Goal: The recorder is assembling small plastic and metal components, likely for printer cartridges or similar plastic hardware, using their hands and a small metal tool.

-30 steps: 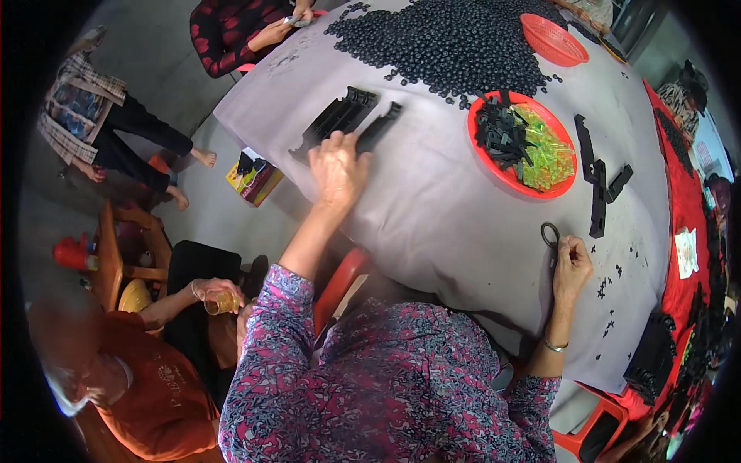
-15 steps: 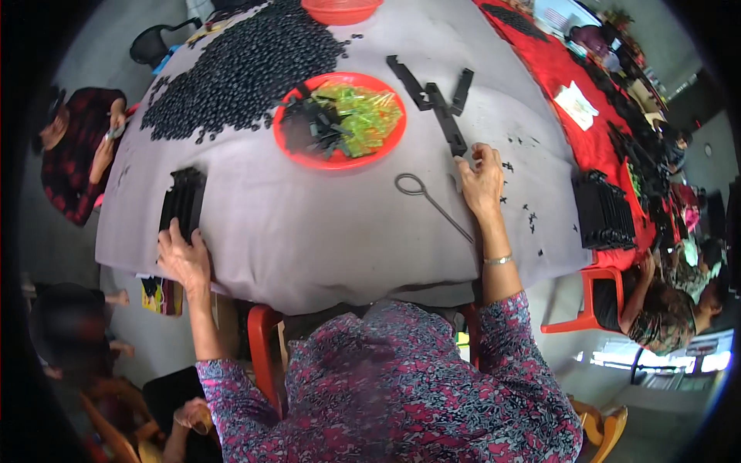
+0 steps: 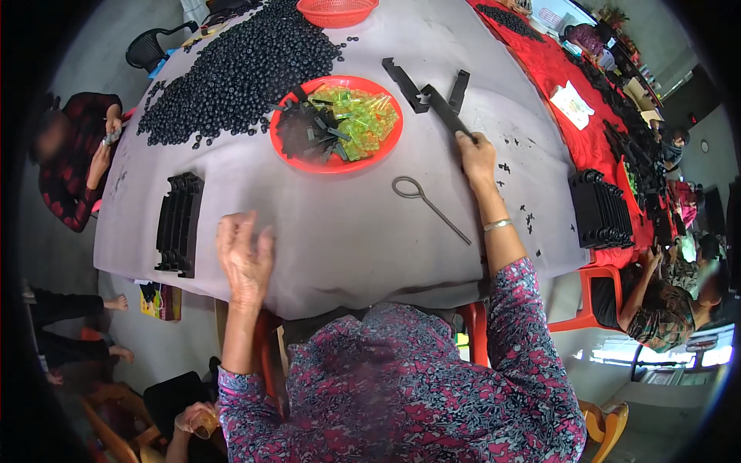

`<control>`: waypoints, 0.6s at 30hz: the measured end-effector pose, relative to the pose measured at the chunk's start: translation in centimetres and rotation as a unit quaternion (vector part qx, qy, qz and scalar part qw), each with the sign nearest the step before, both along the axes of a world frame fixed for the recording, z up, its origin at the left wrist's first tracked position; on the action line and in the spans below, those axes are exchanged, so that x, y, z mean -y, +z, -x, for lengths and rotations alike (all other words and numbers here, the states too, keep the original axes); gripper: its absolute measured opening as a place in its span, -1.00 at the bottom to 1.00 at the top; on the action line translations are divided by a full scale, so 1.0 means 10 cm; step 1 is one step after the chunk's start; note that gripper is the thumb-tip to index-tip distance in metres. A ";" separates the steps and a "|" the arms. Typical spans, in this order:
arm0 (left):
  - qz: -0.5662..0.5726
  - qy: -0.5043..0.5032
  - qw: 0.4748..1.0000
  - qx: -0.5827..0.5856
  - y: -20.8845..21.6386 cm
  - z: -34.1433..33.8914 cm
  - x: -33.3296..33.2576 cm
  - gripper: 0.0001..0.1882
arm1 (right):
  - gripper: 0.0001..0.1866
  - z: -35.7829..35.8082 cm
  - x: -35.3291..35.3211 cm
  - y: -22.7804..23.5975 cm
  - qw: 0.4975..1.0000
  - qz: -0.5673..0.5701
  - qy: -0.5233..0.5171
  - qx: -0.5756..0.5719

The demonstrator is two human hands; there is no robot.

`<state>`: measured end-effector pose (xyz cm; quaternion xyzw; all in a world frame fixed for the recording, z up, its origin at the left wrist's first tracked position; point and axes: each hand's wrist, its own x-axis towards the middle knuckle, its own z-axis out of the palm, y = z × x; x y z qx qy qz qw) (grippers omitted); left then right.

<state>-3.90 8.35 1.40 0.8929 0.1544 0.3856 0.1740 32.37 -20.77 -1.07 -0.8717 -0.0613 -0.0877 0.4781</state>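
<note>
Clock directions as I read them standing here, twelve being the table's far side and six the wearer's body.

Item: one long black bar (image 3: 450, 116), on the table's right half. Near end gripped in the right hand (image 3: 478, 158), fingers closed on it; the bar runs from the hand toward eleven o'clock. Whether it is lifted clear of the cloth, I cannot tell.

Items: two black pieces, one (image 3: 401, 81) at the bar's ten o'clock, one shorter (image 3: 460, 91) at its one o'clock.

Item: metal rod with a ringed end (image 3: 444, 216), lying at seven o'clock from the right hand.

Item: red plate (image 3: 297, 163), nine o'clock from the bar; small black strips on its left, clear yellow-green pieces on its right.

Item: left hand (image 3: 245, 258), loosely spread, thumb apart, nothing visible in it. At its ten o'clock, just beside, a group of black slotted bars (image 3: 180, 224).

Outward: heap of round black pieces (image 3: 224, 85), ten o'clock from the plate; red basket (image 3: 340, 13), twelve. Black stack (image 3: 600, 210), four o'clock from the right hand, by a red cloth (image 3: 534, 68).
</note>
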 end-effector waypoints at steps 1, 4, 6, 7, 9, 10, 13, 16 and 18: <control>0.020 -0.023 1.000 -0.001 0.02 -0.03 0.11 -0.66 | -0.68 0.04 0.05 0.09 0.991 -0.104 0.016 -0.079; 0.043 -0.059 0.997 -0.035 0.10 -0.08 0.37 -0.69 | -0.67 0.47 0.11 0.47 0.916 -0.332 0.070 -0.214; 0.045 -0.090 0.994 -0.038 0.12 -0.13 0.50 -0.66 | -0.65 0.72 0.17 0.60 0.836 -0.443 0.135 -0.293; 0.047 -0.100 0.993 -0.030 0.12 -0.15 0.55 -0.63 | -0.64 0.87 0.18 0.64 0.799 -0.470 0.162 -0.337; 0.097 -0.118 0.988 -0.019 0.16 -0.23 0.67 -0.56 | -0.61 1.16 0.20 0.67 0.714 -0.518 0.212 -0.421; 0.144 -0.123 0.982 -0.017 0.22 -0.26 0.73 -0.52 | -0.59 1.28 0.18 0.65 0.673 -0.527 0.251 -0.454; 0.091 -0.131 0.986 0.052 0.28 -0.36 0.76 -0.37 | -0.52 1.63 0.06 0.56 0.574 -0.536 0.322 -0.528; 0.014 -0.123 0.989 0.075 0.39 -0.40 0.79 -0.26 | -0.49 1.82 -0.02 0.45 0.485 -0.541 0.338 -0.598; -0.031 -0.115 0.992 0.051 0.45 -0.36 0.79 -0.21 | -0.47 1.87 -0.01 0.39 0.496 -0.496 0.326 -0.633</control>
